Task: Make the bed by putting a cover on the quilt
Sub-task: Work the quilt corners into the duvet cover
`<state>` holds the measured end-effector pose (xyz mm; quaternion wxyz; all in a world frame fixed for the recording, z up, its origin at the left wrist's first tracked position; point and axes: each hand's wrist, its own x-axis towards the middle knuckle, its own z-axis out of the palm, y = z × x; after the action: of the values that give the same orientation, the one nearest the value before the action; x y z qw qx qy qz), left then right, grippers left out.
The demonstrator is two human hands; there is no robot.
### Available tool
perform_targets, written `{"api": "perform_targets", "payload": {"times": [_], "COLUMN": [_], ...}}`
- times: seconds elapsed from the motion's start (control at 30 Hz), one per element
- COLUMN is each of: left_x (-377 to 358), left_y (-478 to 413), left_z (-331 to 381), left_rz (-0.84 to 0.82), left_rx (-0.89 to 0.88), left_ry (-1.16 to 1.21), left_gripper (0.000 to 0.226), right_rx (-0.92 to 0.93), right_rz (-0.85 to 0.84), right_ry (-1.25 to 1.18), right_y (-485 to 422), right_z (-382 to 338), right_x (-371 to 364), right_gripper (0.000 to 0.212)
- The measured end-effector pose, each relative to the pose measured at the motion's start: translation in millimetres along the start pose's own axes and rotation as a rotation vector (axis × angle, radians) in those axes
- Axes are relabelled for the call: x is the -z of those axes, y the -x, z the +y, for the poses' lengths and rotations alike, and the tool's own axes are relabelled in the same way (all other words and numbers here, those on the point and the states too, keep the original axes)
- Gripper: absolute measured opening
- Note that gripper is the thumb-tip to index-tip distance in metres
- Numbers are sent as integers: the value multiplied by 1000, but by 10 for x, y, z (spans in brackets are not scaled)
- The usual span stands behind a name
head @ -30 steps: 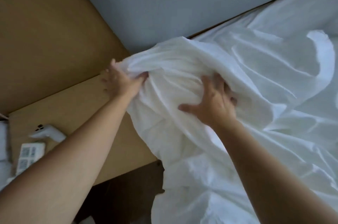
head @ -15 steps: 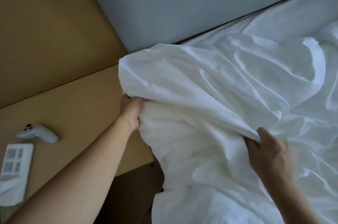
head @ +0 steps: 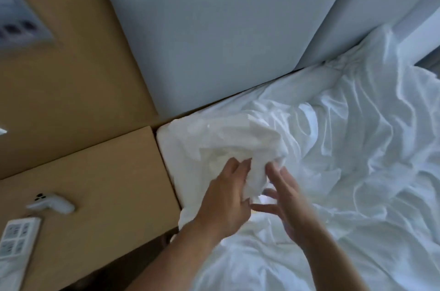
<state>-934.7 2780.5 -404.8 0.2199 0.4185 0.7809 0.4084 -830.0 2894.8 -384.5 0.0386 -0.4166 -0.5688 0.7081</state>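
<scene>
Quilt cover (head: 221, 138) lies bunched at the head corner of the bed (head: 170, 155), just beside the bedside tabletop (head: 102, 179). The left hand (head: 226, 198) pinches a crumpled wad of its thin white cloth, probably to seat the quilt's corner inside. The right hand (head: 285, 202) hovers beside that wad, fingers spread and loose, grasping nothing. Outward, the fabric spreads in soft, creased folds. Behind stands a smooth padded grey-blue headboard (head: 214, 41). On the matte tan tabletop lie a white controller (head: 51, 205) and a flat keypad remote (head: 14, 240).
</scene>
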Motion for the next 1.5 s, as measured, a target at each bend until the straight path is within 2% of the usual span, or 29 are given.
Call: {"api": "perform_targets", "payload": {"times": [0.07,0.17,0.23,0.33,0.4,0.47,0.53,0.57,0.63,0.67,0.73,0.83,0.87,0.9,1.03,1.1,1.17,1.27,1.37,1.5], "left_x": [41,118,183,230,268,302,410,477,643,743,833,886,909,950,952,880,778,658,590,581], "left_y": [129,325,484,705,867,1037,1031,938,636,451,85,-416,-574,-717,-1050,-1057,-1035,-994,-1015,-1135], "left_z": [446,979,1314,1703,1867,1938,1911,1820,1623,1565,1433,1421,1459,1520,1670,1681,1653,1633,1631,1499], "left_rz": [-27,-17,-55,7,6,-144,-422,-555,-714,-723,-589,-238,-197,-249,-769,-885,-845,-796,-764,-589], "left_rx": [-62,-92,1,215,296,227,141,149,287,392,484,320,264,215,70,1,-30,-58,-88,-43], "left_ry": [-103,-59,138,584,751,731,659,653,696,731,626,449,440,438,469,462,465,542,535,427], "left_gripper": [59,56,56,56,48,43,51,54,45,36,18,6,6,13,36,46,53,47,48,68], "right_rx": [-66,18,83,128,144,168,203,218,228,233,238,241,246,249,245,255,265,278,270,249], "right_rz": [-55,84,190,338,431,502,527,527,538,552,569,564,570,585,689,733,733,809,1085,1444], "right_ry": [-133,-348,-369,-365,-374,-368,-347,-333,-310,-299,-278,-308,-310,-301,-273,-287,-302,-319,-271,-116], "right_y": [328,846,1138,1401,1474,1497,1481,1452,1339,1259,1103,919,890,880,858,873,902,920,959,1263], "right_z": [-280,-445,-496,-593,-673,-765,-871,-934,-1081,-1152,-1280,-1379,-1395,-1408,-1374,-1367,-1359,-1307,-1221,-1018], "right_x": [68,157,210,292,344,371,364,357,334,303,192,55,45,46,147,199,231,205,173,366], "right_gripper": [64,46,36,39,40,40,41,40,40,43,55,73,75,75,54,49,46,49,61,57]}}
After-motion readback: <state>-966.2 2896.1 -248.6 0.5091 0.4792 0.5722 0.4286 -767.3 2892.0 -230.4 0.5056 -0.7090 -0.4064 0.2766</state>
